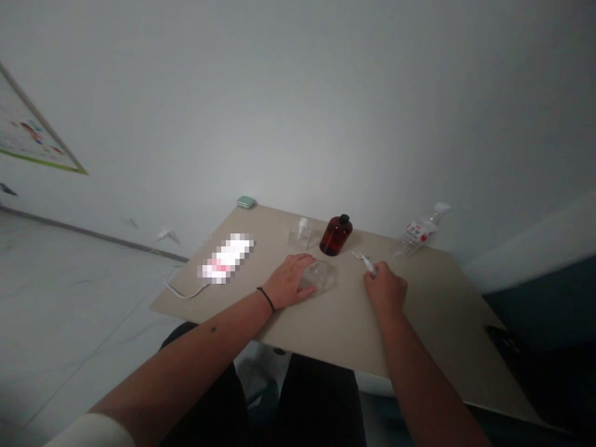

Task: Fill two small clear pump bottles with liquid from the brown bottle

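My left hand (292, 282) is at the middle of the table, its thumb and fingers curved around a clear, see-through container (325, 277) on the tabletop. The container's exact shape is hard to make out. To the right, my right hand (386, 287) is closed around a slim white object (369, 266), whose narrow end points away from me toward the upper left. Its kind is unclear, as the fist hides its near end. A dark amber bottle (336, 237) with a black cap stands just beyond both hands. Behind the left hand is a small clear bottle (300, 234) with a white top.
A clear plastic bottle (421, 231) with a red-and-white label stands at the back right. On the left lie a phone (228, 257) with a lit, blurred screen and a white cable (184, 294). A small green case (245, 202) sits at the far left corner, against the wall.
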`<state>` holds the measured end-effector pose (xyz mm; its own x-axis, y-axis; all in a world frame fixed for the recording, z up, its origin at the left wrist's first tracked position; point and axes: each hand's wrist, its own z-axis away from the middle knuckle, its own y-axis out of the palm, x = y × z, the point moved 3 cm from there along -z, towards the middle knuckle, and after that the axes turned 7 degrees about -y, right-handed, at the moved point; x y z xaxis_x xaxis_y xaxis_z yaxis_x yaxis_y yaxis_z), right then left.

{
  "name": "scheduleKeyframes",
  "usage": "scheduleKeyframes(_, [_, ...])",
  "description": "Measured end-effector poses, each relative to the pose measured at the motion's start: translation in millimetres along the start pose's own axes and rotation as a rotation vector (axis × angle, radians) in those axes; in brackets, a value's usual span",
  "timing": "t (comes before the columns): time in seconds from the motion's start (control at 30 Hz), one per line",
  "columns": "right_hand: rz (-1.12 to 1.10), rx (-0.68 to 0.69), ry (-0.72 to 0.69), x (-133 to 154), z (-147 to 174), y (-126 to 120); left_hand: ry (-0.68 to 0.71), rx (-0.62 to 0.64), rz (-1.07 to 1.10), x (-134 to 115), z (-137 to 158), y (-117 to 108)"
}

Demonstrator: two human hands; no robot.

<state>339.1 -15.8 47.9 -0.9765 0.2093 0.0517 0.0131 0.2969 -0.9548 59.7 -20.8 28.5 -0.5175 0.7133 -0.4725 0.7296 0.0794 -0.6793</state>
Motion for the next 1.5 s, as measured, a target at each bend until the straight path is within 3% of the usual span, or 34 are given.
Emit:
scheduleKeyframes(0.13, [0.071, 0.028, -0.061, 7, 5, -1, 0.018, -0.009, 0.002, 0, 0, 0])
scheduleKeyframes(0.37, [-0.019, 0.036, -0.108, 6, 13, 3, 0.003, 0.001, -0.01, -1, 1, 0])
scheduleKeyframes(0.63, [-0.164, -0.059, -0.231, 5, 17, 11, 0.001, -0.003, -0.018, -2, 0, 0])
scheduleKeyframes(0.8, [-0.27, -0.121, -0.191, -1, 15, 15, -0.017, 0.001, -0.022, -1, 2, 1])
scheduleKeyframes(1.5, [0.007, 0.116, -0.214, 10, 19, 16, -0.02, 0.01, -0.038, -1, 2, 1])
